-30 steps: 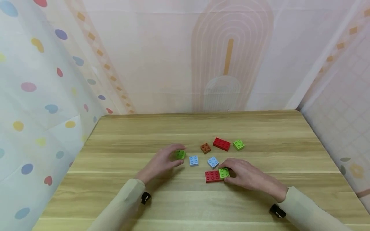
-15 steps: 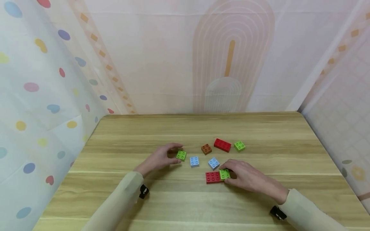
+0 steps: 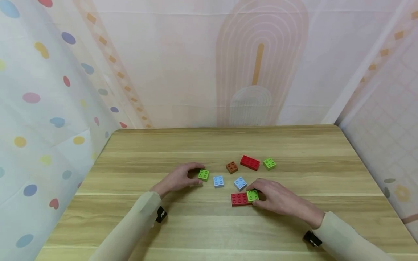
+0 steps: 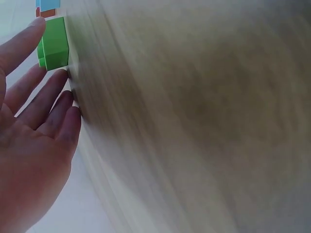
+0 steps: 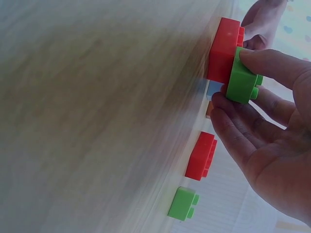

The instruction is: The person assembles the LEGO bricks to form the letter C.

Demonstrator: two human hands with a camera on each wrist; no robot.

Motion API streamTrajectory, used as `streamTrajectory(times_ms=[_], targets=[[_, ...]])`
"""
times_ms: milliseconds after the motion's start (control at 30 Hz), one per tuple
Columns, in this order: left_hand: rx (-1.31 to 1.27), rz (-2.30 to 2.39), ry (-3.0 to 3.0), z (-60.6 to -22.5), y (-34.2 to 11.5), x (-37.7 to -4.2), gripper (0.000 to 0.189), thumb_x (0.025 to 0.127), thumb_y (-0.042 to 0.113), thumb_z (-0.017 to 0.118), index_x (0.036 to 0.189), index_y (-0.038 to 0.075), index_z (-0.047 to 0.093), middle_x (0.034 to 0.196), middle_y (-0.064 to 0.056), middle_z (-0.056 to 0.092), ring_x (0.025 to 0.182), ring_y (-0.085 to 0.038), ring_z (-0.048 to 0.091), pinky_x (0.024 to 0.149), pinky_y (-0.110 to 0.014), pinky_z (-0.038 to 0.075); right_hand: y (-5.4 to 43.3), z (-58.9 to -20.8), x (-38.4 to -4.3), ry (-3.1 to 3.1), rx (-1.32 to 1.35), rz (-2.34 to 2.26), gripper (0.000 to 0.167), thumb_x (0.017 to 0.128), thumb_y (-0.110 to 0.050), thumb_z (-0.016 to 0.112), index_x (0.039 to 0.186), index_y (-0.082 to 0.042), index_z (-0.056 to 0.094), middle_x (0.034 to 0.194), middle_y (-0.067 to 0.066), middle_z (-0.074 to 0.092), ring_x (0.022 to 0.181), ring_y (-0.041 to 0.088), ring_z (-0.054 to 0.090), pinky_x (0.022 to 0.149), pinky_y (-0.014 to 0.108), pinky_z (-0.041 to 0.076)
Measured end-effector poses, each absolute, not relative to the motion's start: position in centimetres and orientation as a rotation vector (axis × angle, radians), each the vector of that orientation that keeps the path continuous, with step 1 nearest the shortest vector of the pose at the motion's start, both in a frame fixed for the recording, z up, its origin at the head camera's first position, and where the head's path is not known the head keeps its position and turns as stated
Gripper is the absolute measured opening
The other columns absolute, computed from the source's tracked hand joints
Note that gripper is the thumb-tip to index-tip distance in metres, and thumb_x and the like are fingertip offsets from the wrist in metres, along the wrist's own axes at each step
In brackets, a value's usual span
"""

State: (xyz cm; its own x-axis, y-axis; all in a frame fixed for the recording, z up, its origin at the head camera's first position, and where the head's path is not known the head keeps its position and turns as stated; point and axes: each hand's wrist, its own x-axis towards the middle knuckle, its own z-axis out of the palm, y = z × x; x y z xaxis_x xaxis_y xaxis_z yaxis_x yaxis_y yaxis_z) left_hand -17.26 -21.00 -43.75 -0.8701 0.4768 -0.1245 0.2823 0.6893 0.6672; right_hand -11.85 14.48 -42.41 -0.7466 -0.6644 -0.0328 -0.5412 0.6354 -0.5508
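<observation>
In the head view my right hand [image 3: 275, 195] pinches a small light-green building brick [image 3: 252, 195] between thumb and fingers. That brick sits over the right end of a red building brick [image 3: 239, 199], and in the right wrist view the green brick [image 5: 243, 80] overlaps the red one [image 5: 224, 51]. My left hand [image 3: 179, 177] lies at the left of another green brick [image 3: 204, 175], thumb and fingers spread on either side of it. In the left wrist view this green brick [image 4: 56, 43] stands on the table just past the fingertips, with the thumb beside it.
Two light-blue bricks [image 3: 218, 181] [image 3: 240, 183] lie between the hands. Farther back are a brown brick [image 3: 232, 167], a second red brick [image 3: 250, 162] and a third green brick [image 3: 269, 163]. The wooden table [image 3: 163, 145] ends at a patterned cloth [image 3: 176, 72].
My left hand has drawn back a little to the left, and more of its green brick shows. The right hand keeps its place on the green brick over the red one.
</observation>
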Motion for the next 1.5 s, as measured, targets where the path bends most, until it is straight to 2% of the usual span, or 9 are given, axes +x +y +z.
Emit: streamTrajectory(times_ms=[567, 833, 1033, 1233, 1500], targets=[[0.621, 1.011, 2.689, -44.2, -20.9, -17.0, 0.042, 0.089, 0.018, 0.075, 0.129, 0.009, 0.064, 0.134, -0.008, 0.06, 0.127, -0.029, 0.052, 0.109, -0.049, 0.038, 14.3, -42.5, -11.9, 2.628, -0.96, -0.762, 0.036, 0.088, -0.019, 0.076, 0.122, -0.011, 0.068, 0.118, -0.001, 0.065, 0.11, 0.017, 0.059, 0.093, 0.042, 0.051], [0.519, 1.108, 2.719, -43.8, -20.2, -16.2, 0.037, 0.089, 0.013, 0.075, 0.125, 0.01, 0.065, 0.119, -0.007, 0.068, 0.111, -0.024, 0.063, 0.097, -0.043, 0.05, 14.3, -42.4, -11.8, 2.632, -0.962, -0.77, 0.035, 0.088, -0.019, 0.076, 0.121, -0.011, 0.068, 0.117, -0.001, 0.065, 0.109, 0.017, 0.059, 0.093, 0.043, 0.051], [0.513, 1.203, 2.71, -43.4, -19.7, -15.1, 0.039, 0.088, 0.01, 0.075, 0.125, 0.011, 0.064, 0.122, -0.006, 0.067, 0.117, -0.029, 0.061, 0.098, -0.043, 0.05, 14.3, -42.4, -11.8, 2.63, -0.949, -0.772, 0.036, 0.088, -0.018, 0.076, 0.122, -0.01, 0.067, 0.118, 0.0, 0.065, 0.111, 0.019, 0.059, 0.094, 0.044, 0.05], [0.614, 1.314, 2.688, -43.2, -19.0, -14.0, 0.035, 0.09, 0.012, 0.074, 0.124, 0.009, 0.064, 0.118, -0.006, 0.068, 0.112, -0.026, 0.064, 0.097, -0.045, 0.05, 14.3, -42.4, -11.8, 2.637, -0.96, -0.765, 0.035, 0.088, -0.018, 0.075, 0.121, -0.011, 0.067, 0.116, -0.001, 0.065, 0.107, 0.017, 0.059, 0.091, 0.043, 0.051], [0.734, 1.321, 2.671, -42.8, -17.4, -12.5, 0.041, 0.091, 0.015, 0.073, 0.13, 0.007, 0.064, 0.126, -0.008, 0.066, 0.112, -0.024, 0.064, 0.096, -0.041, 0.052, 14.3, -42.5, -11.7, 2.637, -0.957, -0.767, 0.035, 0.088, -0.02, 0.076, 0.121, -0.011, 0.067, 0.117, -0.001, 0.065, 0.108, 0.017, 0.059, 0.092, 0.043, 0.051]])
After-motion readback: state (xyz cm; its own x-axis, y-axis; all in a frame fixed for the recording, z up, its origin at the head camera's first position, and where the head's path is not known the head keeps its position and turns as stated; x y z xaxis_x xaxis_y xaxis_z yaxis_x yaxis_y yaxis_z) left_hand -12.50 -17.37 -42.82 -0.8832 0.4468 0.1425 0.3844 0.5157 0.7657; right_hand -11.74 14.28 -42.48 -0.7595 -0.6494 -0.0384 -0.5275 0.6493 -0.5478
